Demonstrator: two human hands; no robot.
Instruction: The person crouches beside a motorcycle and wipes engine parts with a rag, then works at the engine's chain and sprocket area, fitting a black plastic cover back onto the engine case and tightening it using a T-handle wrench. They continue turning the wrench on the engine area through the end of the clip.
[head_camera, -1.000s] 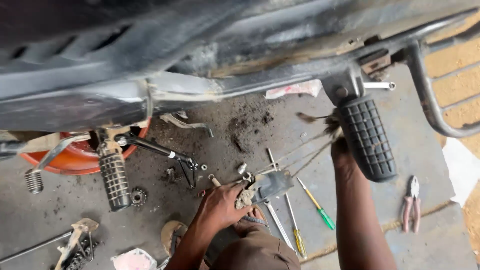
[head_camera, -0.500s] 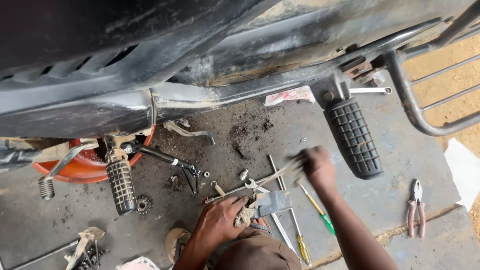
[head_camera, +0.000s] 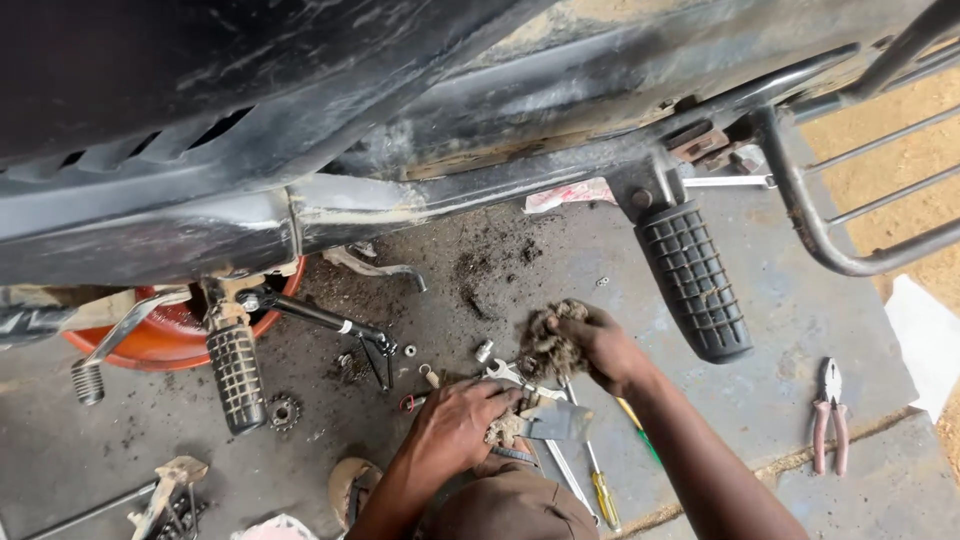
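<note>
Fingers gripping fibre wad, metal part (half-hidden)

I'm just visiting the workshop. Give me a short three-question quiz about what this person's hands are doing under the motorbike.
1. True or false: the right hand grips a wad of fibrous waste.
2. What lies on the floor at far right, apart from both hands? A) a hammer B) pink-handled pliers C) a paintbrush
3. Fill in: the left hand presses a grey metal ____ against the knee.

Key
1. True; it holds the wad just above the tools on the floor.
2. B.
3. Part; what kind it is cannot be told, and more of the waste shows under the fingers.
</note>
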